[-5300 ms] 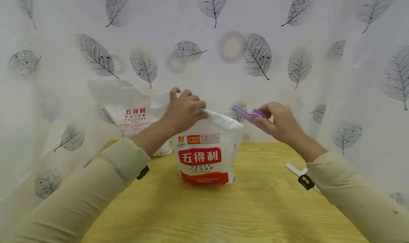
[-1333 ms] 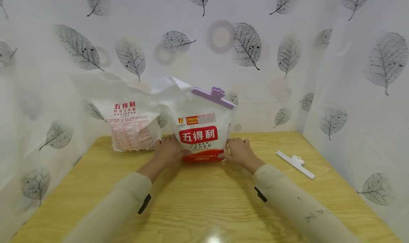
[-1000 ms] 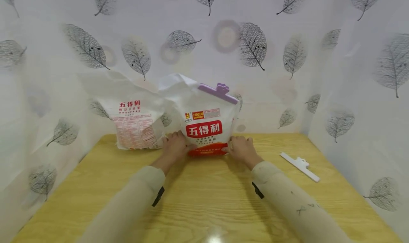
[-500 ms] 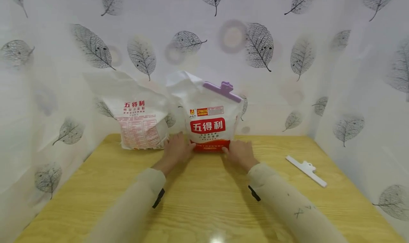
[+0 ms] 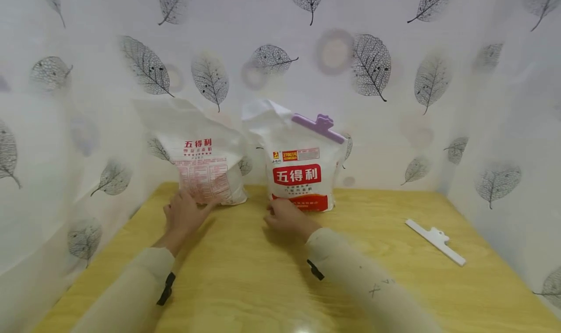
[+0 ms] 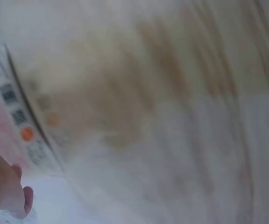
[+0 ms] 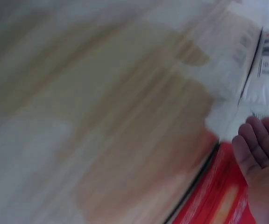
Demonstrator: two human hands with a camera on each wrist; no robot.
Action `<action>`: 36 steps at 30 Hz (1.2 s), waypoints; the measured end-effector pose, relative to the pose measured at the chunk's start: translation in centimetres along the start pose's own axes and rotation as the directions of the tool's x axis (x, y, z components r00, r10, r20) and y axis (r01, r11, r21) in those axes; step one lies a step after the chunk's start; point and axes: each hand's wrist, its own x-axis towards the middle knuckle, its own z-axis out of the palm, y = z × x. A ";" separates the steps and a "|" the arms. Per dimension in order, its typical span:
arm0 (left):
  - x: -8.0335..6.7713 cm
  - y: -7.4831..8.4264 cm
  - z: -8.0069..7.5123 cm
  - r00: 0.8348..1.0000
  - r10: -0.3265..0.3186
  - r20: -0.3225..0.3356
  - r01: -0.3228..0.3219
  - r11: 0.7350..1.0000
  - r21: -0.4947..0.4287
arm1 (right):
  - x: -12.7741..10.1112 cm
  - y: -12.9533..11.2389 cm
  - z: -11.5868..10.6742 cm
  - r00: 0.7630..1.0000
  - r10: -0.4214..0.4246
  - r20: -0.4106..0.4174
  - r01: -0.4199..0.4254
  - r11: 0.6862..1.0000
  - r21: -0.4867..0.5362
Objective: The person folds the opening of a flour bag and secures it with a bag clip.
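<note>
Two white flour bags stand at the back of the wooden table (image 5: 263,284). The right bag (image 5: 300,175) has a red label and a purple clip (image 5: 319,127) clamped on its folded top. The left bag (image 5: 206,170) stands unclipped with its top crumpled. My left hand (image 5: 184,215) touches the lower front of the left bag with loose fingers. In front of the clipped bag's base my right hand (image 5: 285,217) hovers with relaxed fingers (image 7: 258,142), holding nothing. Both wrist views are blurred.
A white clip (image 5: 435,240) lies on the table at the right. Leaf-printed white cloth (image 5: 372,65) walls the table at the back and on both sides.
Both hands left the clipped bag's base. The left hand went left to the other bag, and the right hand slid left in front of the clipped bag. Earlier the purple clip was put on.
</note>
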 end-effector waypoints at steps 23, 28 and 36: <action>3.7 -4.1 0.8 0.953 -0.136 0.272 0.198 0.956 -0.215 | 8.1 -2.9 4.5 0.996 0.078 0.035 -0.080 0.994 0.068; 3.7 -4.4 0.3 0.947 -0.106 0.302 0.190 0.946 -0.264 | 7.4 -3.3 3.8 0.997 0.083 0.008 -0.083 0.991 0.107; 3.0 -5.2 -1.5 0.907 -0.063 0.417 0.143 0.976 -0.162 | 6.2 -3.2 2.4 0.999 0.017 0.035 -0.022 0.988 0.155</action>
